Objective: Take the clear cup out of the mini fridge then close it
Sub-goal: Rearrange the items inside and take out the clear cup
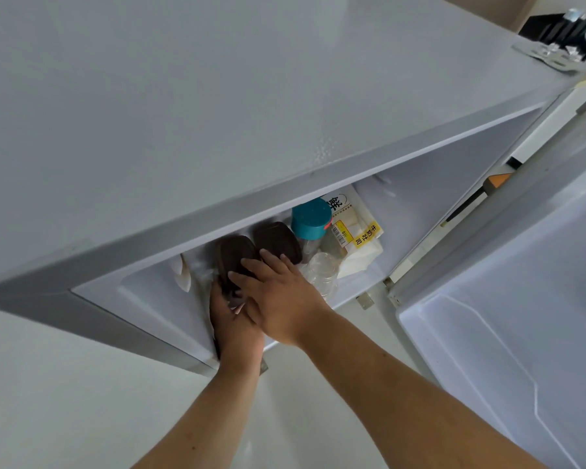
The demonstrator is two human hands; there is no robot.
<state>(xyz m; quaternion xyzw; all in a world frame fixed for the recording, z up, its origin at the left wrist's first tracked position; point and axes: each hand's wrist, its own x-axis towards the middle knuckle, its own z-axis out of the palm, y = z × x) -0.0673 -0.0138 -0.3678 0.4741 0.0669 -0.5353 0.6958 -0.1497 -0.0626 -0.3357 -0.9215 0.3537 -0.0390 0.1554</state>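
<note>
The clear cup [322, 269] stands inside the open mini fridge [217, 96], just right of my right hand and in front of a teal-lidded bottle [310, 218]. Two dark-lidded containers sit left of it, a front one [232, 253] and a rear one [279, 240]. My left hand [234, 321] grips the front container from its left side. My right hand [279, 296] lies flat over the same container with its fingers spread, their tips at the rear container's edge. Neither hand touches the cup.
A bread package [357, 238] with yellow labels leans behind the cup. The fridge door [521, 299] hangs open to the right. A black bracket [555, 32] sits beyond the fridge top's far right corner. Pale floor lies below.
</note>
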